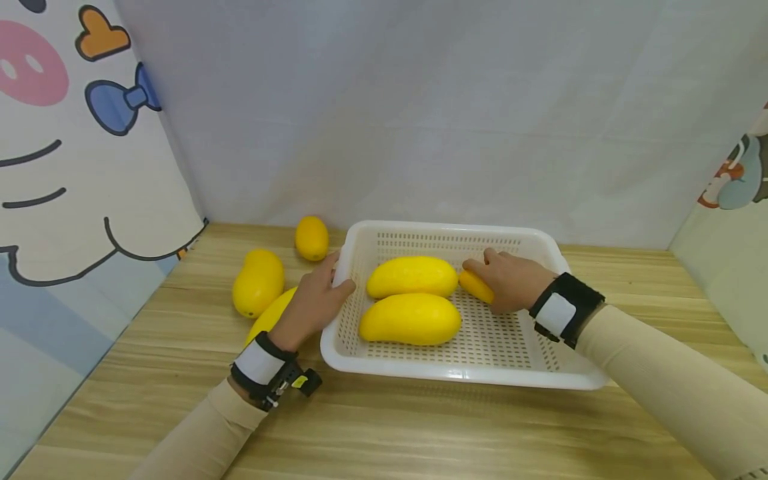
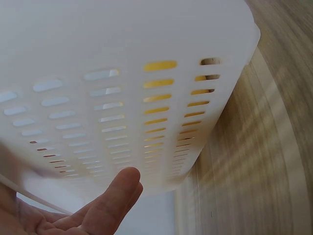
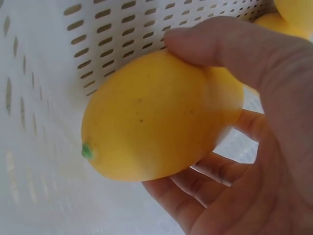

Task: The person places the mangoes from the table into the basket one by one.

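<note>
A white plastic basket (image 1: 462, 375) with slotted walls stands on the table. My left hand (image 1: 315, 297) holds its left rim, thumb over the edge; fingers (image 2: 115, 200) show outside the slotted wall in the left wrist view. Inside the basket, my right hand (image 1: 510, 280) grips a small oval yellow fruit (image 3: 151, 117) with a green stem tip, thumb on one side and fingers on the other. The hand partly covers this fruit in the head view. Two large elongated mangoes, a rear mango (image 1: 412, 277) and a front mango (image 1: 411, 320), lie left of it.
Left of the basket lie a rounded mango (image 1: 258, 283), a long yellow fruit (image 1: 270, 317) partly behind my left hand, and a small oval yellow fruit (image 1: 312, 238) at the back. A pale cloth wall (image 1: 432, 120) rises behind the wooden table (image 1: 420, 433).
</note>
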### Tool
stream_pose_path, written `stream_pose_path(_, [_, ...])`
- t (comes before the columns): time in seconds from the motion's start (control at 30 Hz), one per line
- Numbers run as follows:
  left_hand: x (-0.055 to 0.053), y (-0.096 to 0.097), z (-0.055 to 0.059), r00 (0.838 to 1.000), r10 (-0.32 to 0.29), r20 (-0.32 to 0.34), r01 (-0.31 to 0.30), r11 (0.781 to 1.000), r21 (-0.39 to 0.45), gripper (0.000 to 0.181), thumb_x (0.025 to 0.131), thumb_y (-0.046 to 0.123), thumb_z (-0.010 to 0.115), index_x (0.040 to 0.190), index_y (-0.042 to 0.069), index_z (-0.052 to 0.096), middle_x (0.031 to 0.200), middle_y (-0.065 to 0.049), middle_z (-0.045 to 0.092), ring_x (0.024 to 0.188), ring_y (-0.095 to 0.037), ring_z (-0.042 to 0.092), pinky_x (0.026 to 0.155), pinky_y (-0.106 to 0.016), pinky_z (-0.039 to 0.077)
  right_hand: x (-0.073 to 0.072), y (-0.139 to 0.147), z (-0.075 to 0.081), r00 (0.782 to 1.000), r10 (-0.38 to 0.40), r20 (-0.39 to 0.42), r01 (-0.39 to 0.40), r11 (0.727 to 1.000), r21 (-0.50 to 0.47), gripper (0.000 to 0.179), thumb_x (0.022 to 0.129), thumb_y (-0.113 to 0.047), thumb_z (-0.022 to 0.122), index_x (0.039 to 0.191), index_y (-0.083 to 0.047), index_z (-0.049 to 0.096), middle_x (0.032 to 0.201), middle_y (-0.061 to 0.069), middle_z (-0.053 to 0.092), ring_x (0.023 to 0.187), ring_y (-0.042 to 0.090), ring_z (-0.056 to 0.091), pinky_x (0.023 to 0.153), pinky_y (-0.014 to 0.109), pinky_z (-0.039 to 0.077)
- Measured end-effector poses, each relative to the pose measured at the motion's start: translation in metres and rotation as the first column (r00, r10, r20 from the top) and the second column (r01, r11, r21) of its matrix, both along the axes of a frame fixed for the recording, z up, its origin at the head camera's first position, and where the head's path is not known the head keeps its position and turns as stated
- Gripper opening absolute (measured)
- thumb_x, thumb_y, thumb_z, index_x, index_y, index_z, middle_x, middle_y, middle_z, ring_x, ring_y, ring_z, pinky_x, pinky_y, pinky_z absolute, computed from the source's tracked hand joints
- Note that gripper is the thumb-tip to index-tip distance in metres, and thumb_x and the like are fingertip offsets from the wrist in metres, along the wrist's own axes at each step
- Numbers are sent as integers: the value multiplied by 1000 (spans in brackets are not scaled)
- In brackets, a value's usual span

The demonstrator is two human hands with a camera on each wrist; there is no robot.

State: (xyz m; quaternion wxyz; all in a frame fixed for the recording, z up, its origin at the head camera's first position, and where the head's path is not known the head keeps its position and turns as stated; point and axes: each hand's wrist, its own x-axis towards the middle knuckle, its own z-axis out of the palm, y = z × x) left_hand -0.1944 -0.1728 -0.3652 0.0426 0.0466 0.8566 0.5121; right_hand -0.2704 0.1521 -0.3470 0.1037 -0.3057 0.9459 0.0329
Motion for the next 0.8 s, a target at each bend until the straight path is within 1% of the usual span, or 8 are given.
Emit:
stream_pose_path(0.1, [0,0,0,1000,2,1,-2,1000,-1,60,101,16,49,158,14,28,116,-22,67,78,-26,74,55,-38,61,1,0,1,1000,5,-18,-5,1000,11,72,75,-9,83,140,-13,51,101,13,51,83,27,52,73,42,53])
stream_pose_path(0.3, [-1,0,0,1000,1,7,-1,1000,4,60,102,16,49,158,14,27,117,-23,67,78,-26,74,56,-39,61,3,2,1,994,35,-102,-31,999,38,71,74,-13,85,138,-12,55,100,14,54,84,30,52,76,45,52])
stream_pose_path(0.43, [0,1,1,1000,2,11,-2,1000,8,60,102,17,49,158,15,27,116,-22,67,77,-27,74,55,-39,61,3,3,1,989,53,-135,-48,998,43,69,74,-13,86,136,-12,56,98,13,54,82,29,51,74,45,51])
stream_pose_path(0.6, [-1,0,0,1000,7,10,-7,1000,1,60,102,17,49,158,15,27,115,-22,67,77,-26,74,55,-39,61,2,4,0,985,66,-158,-59,997,48,69,74,-12,86,136,-12,56,96,13,52,80,29,50,71,43,50])
stream_pose_path(0.8, [0,0,0,1000,5,8,-5,1000,10,60,102,17,49,158,15,28,116,-22,67,77,-26,74,56,-39,61,3,6,-1,982,72,-173,-66,997,41,69,74,-12,86,137,-12,57,95,13,52,79,28,49,68,41,49])
